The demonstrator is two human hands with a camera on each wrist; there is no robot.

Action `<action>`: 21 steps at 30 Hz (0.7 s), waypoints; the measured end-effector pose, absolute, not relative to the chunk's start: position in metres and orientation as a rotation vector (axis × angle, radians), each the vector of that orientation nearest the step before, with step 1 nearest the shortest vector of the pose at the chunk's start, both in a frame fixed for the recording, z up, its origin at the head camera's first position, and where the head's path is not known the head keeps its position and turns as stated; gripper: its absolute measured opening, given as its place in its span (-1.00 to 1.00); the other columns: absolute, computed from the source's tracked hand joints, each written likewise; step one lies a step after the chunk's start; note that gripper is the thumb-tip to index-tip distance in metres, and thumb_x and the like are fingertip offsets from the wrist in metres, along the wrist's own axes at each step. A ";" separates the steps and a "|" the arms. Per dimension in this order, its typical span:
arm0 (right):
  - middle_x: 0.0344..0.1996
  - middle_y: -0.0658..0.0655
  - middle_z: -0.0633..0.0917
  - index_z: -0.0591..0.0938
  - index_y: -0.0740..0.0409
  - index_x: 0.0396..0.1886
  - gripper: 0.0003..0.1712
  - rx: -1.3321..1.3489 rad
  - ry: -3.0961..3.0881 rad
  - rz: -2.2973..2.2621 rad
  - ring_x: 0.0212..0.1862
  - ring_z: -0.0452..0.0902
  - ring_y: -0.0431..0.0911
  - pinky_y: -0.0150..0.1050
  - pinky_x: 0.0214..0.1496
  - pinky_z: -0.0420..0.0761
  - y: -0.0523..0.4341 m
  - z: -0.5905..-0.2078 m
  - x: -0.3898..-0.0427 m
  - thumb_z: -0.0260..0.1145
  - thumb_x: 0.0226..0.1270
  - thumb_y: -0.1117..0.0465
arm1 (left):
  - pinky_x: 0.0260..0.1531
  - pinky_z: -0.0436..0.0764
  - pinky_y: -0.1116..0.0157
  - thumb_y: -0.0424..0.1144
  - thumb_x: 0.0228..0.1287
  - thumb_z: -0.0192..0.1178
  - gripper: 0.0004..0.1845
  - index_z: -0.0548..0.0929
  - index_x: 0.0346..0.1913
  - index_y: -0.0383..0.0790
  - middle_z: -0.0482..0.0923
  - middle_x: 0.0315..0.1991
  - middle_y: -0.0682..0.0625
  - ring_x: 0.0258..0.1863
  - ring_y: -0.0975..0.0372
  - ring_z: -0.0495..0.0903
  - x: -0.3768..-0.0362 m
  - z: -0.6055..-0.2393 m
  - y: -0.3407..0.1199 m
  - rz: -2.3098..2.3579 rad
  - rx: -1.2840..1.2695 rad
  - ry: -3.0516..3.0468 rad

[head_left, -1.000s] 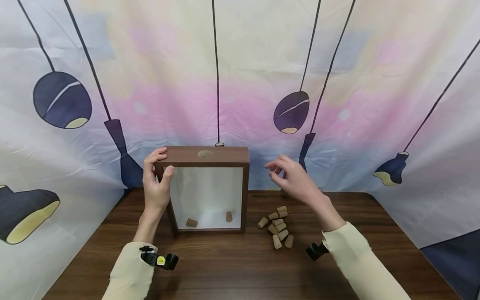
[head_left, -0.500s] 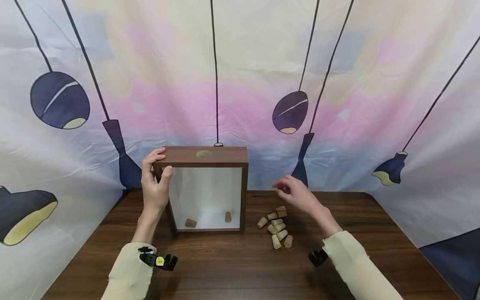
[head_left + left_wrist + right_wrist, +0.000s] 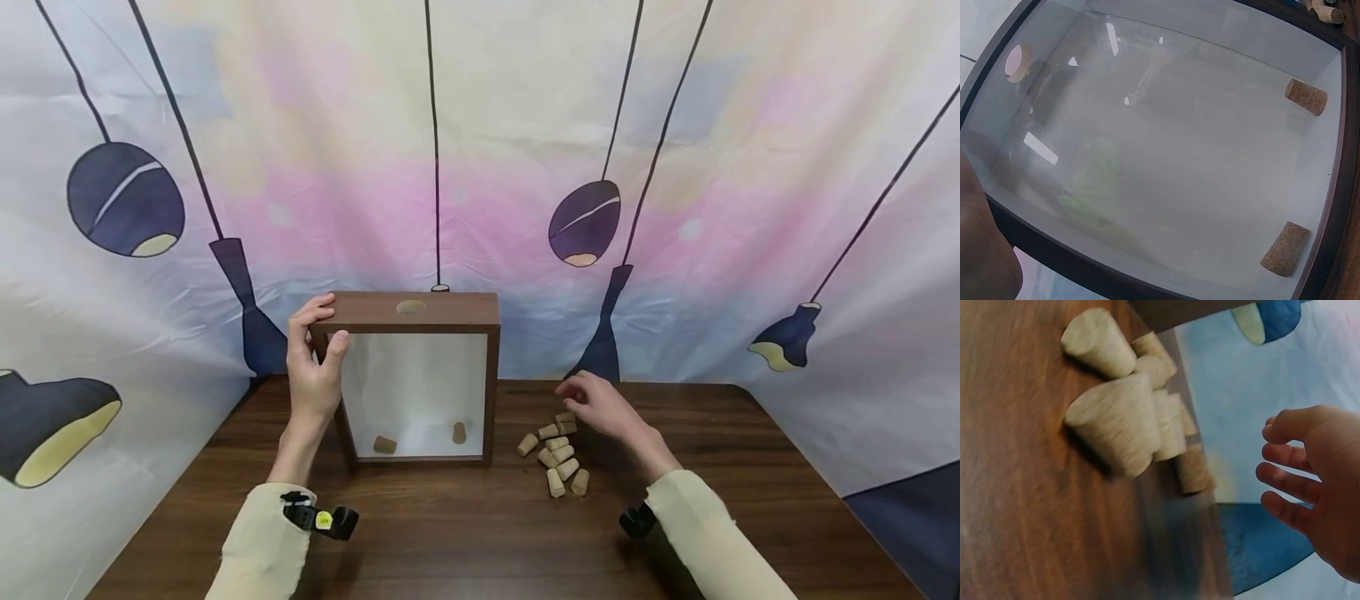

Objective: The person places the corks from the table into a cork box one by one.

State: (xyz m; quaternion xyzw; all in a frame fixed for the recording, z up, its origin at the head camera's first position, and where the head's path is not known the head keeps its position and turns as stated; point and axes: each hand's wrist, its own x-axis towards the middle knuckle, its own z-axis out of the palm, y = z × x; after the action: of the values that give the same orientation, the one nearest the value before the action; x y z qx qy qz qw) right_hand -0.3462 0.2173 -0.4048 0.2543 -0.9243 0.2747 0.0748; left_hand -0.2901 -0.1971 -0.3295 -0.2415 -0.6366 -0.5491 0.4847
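A brown wooden shadow box [image 3: 468,311] with a clear front stands upright on the table, and a round hole [image 3: 411,307] shows in its top. Inside, one cork [image 3: 1286,249] and a second cork [image 3: 1305,97] lie at the bottom. My left hand [image 3: 311,371] grips the upper left corner, thumb at the front and fingers over the top. To the box's right lies a loose pile of several tapered corks [image 3: 557,445]. Just over the far end of that pile hovers my right hand [image 3: 603,406]; the right wrist view shows its bent fingers [image 3: 1286,479] apart with nothing between them.
The dark wooden table [image 3: 450,533] reaches back to a printed cloth backdrop [image 3: 510,125] with painted hanging lamps. A black wrist camera [image 3: 345,522] sits on the left forearm, another wrist camera [image 3: 637,519] on the right one.
My right hand has come down and slightly right, from beside the box's top to just above the corks. The left hand and the box have stayed in place.
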 end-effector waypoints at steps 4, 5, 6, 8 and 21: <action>-0.16 0.09 0.60 0.67 0.19 0.01 -0.76 0.729 -2.809 0.846 -0.20 0.51 -0.12 -0.15 -0.17 0.51 0.225 -0.418 -0.350 0.22 0.42 0.25 | -0.08 0.30 0.39 -0.45 0.29 0.12 -0.63 0.40 0.10 -0.59 0.39 0.30 -0.30 0.36 0.17 0.35 -0.302 -0.337 -0.204 -1.337 -0.580 -1.553; -0.14 0.10 0.59 0.67 0.18 0.02 -0.76 0.723 -2.824 0.851 -0.20 0.49 -0.12 -0.16 -0.17 0.50 0.227 -0.422 -0.351 0.22 0.43 0.25 | -0.11 0.30 0.41 -0.45 0.29 0.12 -0.63 0.40 0.10 -0.57 0.40 0.31 -0.28 0.36 0.18 0.35 -0.303 -0.337 -0.204 -1.335 -0.577 -1.555; -0.12 0.11 0.58 0.67 0.18 0.02 -0.75 0.714 -2.841 0.852 -0.20 0.48 -0.12 -0.15 -0.17 0.49 0.228 -0.425 -0.352 0.21 0.43 0.25 | -0.14 0.29 0.42 -0.45 0.29 0.12 -0.63 0.40 0.10 -0.57 0.40 0.31 -0.28 0.35 0.18 0.36 -0.303 -0.337 -0.204 -1.334 -0.577 -1.558; -0.08 0.11 0.58 0.66 0.15 0.04 -0.75 0.701 -2.867 0.849 -0.20 0.46 -0.12 -0.15 -0.16 0.48 0.230 -0.431 -0.353 0.20 0.44 0.25 | -0.13 0.29 0.42 -0.45 0.29 0.11 -0.64 0.40 0.10 -0.58 0.39 0.30 -0.31 0.35 0.18 0.36 -0.299 -0.335 -0.202 -1.338 -0.578 -1.561; 0.02 0.15 0.69 0.67 0.15 0.04 -0.73 0.668 -2.898 0.877 0.06 0.62 0.07 0.03 0.07 0.58 0.228 -0.442 -0.359 0.12 0.48 0.30 | 0.03 0.29 0.33 -0.45 0.28 0.09 -0.64 0.37 0.07 -0.65 0.36 0.27 -0.44 0.34 0.17 0.37 -0.277 -0.321 -0.192 -1.333 -0.581 -1.573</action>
State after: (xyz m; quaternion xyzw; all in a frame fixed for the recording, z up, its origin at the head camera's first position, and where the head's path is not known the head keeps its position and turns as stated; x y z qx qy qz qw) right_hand -0.3586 0.2278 -0.4421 0.2154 -0.9344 0.2829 0.0202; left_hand -0.2765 -0.1917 -0.3209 -0.2379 -0.6446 -0.5461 0.4793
